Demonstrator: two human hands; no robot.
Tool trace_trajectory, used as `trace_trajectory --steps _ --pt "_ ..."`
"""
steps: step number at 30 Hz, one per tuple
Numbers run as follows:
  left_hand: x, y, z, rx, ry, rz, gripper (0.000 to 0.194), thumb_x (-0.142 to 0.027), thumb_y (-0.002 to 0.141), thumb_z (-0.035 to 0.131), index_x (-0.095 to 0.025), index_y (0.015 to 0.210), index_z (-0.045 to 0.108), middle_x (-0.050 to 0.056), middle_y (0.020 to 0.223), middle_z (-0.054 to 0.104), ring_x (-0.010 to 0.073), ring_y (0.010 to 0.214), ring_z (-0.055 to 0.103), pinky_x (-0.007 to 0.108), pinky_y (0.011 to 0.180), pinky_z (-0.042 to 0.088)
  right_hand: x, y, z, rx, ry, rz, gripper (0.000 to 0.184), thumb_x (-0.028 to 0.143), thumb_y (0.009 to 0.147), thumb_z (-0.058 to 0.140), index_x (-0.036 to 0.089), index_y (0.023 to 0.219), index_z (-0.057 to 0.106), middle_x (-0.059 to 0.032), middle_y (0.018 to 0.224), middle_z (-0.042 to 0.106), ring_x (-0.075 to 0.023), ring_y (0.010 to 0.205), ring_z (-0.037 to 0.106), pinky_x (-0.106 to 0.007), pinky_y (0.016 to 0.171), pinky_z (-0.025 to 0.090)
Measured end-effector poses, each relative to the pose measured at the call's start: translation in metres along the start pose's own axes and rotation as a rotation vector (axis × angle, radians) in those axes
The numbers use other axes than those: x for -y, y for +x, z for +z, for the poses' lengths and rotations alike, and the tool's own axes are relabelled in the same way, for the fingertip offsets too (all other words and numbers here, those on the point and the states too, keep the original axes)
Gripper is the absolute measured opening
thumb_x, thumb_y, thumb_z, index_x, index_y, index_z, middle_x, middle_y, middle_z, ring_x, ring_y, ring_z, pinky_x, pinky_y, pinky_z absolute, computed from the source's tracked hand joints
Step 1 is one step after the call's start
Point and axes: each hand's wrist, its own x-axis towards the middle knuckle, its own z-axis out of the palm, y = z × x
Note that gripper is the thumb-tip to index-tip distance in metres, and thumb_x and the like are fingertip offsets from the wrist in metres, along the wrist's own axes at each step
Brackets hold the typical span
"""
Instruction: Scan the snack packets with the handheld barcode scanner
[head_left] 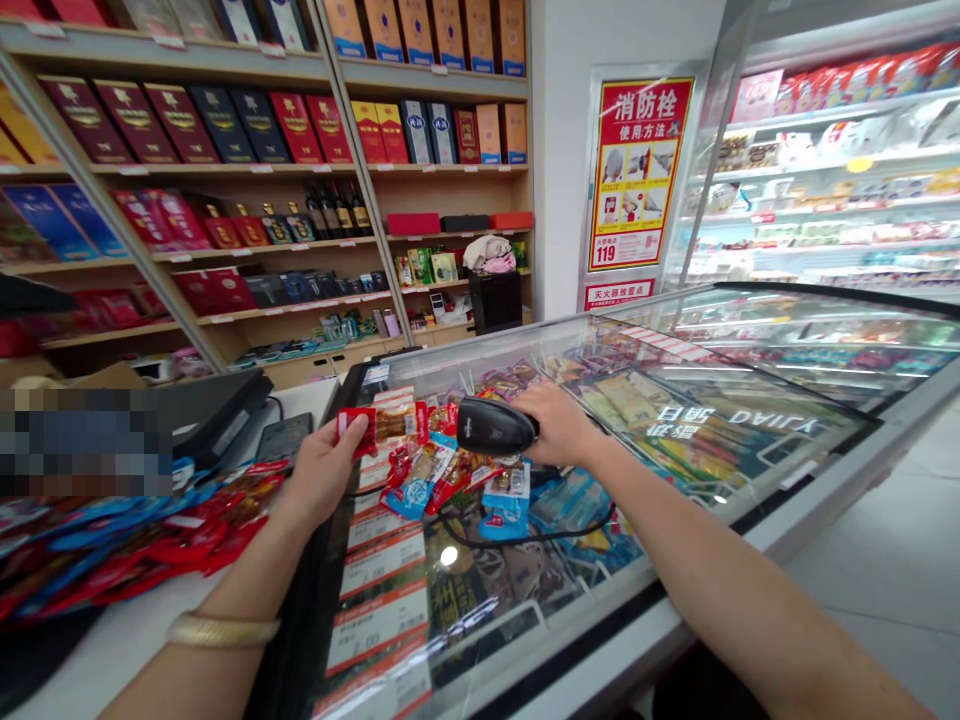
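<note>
My left hand (324, 470) pinches a small red snack packet (379, 424) and holds it up above the glass lid of a chest freezer (675, 420). My right hand (559, 425) grips a black corded barcode scanner (491, 427), its head close to the right end of the packet. Under both hands lies a small pile of red and blue snack packets (450, 480) on the glass. The scanner's black cable (525, 535) loops across the lid below the pile.
A heap of red and blue packets (135, 545) covers the white counter at left, beside a black register terminal (217, 410). Shelves of boxed goods and bottles (262, 130) fill the back wall. An open refrigerated display (825, 170) stands at right beside a red fire-hydrant poster (637, 170).
</note>
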Motion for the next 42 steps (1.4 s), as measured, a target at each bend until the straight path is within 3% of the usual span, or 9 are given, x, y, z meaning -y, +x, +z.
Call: trace_trajectory --steps 6,9,13,18,20,24,29,35,42 --pt "-0.004 -0.003 0.002 -0.003 -0.029 -0.034 0.069 -0.075 0.052 0.077 -0.015 0.087 0.071 0.006 0.079 0.073 0.0251 0.079 0.068 0.038 0.076 0.056 -0.002 -0.001 0.002 -0.031 -0.008 0.012 0.026 0.034 0.074 0.067 0.019 0.095 0.070 -0.0079 0.083 0.070 -0.0236 0.080 0.058 -0.034 0.071 0.035" --pt "-0.001 -0.005 0.005 0.010 0.111 0.085 0.068 -0.071 0.063 0.072 -0.015 0.102 0.074 0.011 0.098 0.075 0.0270 0.092 0.068 0.042 0.089 0.055 -0.010 -0.003 0.002 -0.097 -0.024 0.069 0.026 0.035 0.074 0.068 0.019 0.094 0.070 -0.0095 0.087 0.072 -0.0251 0.084 0.060 -0.034 0.073 0.037" --pt "0.000 -0.011 0.015 0.267 0.441 0.357 0.055 -0.063 0.081 0.058 -0.020 0.110 0.076 0.013 0.123 0.071 0.0284 0.117 0.063 0.045 0.111 0.042 -0.024 -0.007 0.002 -0.196 -0.041 0.165 0.027 0.034 0.073 0.069 0.018 0.094 0.072 -0.0100 0.086 0.073 -0.0261 0.085 0.063 -0.034 0.075 0.040" --pt "-0.002 -0.020 0.022 0.643 0.648 0.380 0.072 -0.065 0.079 0.061 -0.021 0.137 0.063 0.012 0.142 0.061 0.0301 0.134 0.054 0.045 0.116 0.038 -0.035 -0.009 0.007 -0.226 -0.045 0.199 0.027 0.031 0.073 0.070 0.017 0.095 0.073 -0.0100 0.084 0.074 -0.0261 0.081 0.065 -0.035 0.075 0.043" --pt "-0.002 -0.018 0.019 0.585 0.686 0.400 0.073 -0.066 0.081 0.057 -0.020 0.138 0.061 0.012 0.143 0.061 0.0299 0.134 0.053 0.045 0.116 0.038 -0.036 -0.010 0.009 -0.212 -0.046 0.199 0.029 0.032 0.073 0.070 0.017 0.098 0.072 -0.0101 0.087 0.075 -0.0263 0.083 0.066 -0.034 0.075 0.044" --pt "-0.006 -0.005 0.000 0.243 0.910 0.400 0.056 -0.046 0.088 0.048 -0.018 0.133 0.063 0.014 0.135 0.065 0.0296 0.124 0.060 0.044 0.111 0.042 -0.039 -0.011 0.011 -0.204 -0.044 0.193 0.033 0.031 0.074 0.069 0.017 0.103 0.072 -0.0102 0.091 0.076 -0.0265 0.085 0.067 -0.034 0.075 0.045" --pt "-0.017 0.007 -0.044 -0.157 1.459 0.091 0.048 -0.037 0.085 0.049 -0.014 0.123 0.067 0.023 0.123 0.068 0.0426 0.118 0.059 0.063 0.107 0.034 -0.042 -0.012 0.014 -0.207 -0.048 0.195 0.032 0.030 0.075 0.068 0.017 0.104 0.071 -0.0095 0.088 0.075 -0.0263 0.084 0.067 -0.034 0.076 0.045" --pt "-0.016 0.016 -0.081 -0.096 1.596 -0.336 0.024 -0.043 0.075 0.062 -0.019 0.076 0.068 0.016 0.083 0.069 0.0459 0.107 0.062 0.072 0.098 0.034 -0.040 -0.012 0.016 -0.187 -0.060 0.204 0.026 0.033 0.073 0.070 0.018 0.095 0.071 -0.0097 0.087 0.074 -0.0265 0.083 0.066 -0.034 0.074 0.045" --pt "-0.007 0.019 -0.086 -0.110 1.580 -0.255 0.014 -0.025 0.073 0.059 -0.021 0.059 0.061 0.005 0.049 0.052 0.0354 0.076 0.067 0.075 0.104 0.024 -0.037 -0.012 0.019 -0.197 -0.071 0.223 0.024 0.032 0.070 0.071 0.020 0.091 0.071 -0.0094 0.086 0.074 -0.0275 0.084 0.065 -0.035 0.074 0.045"
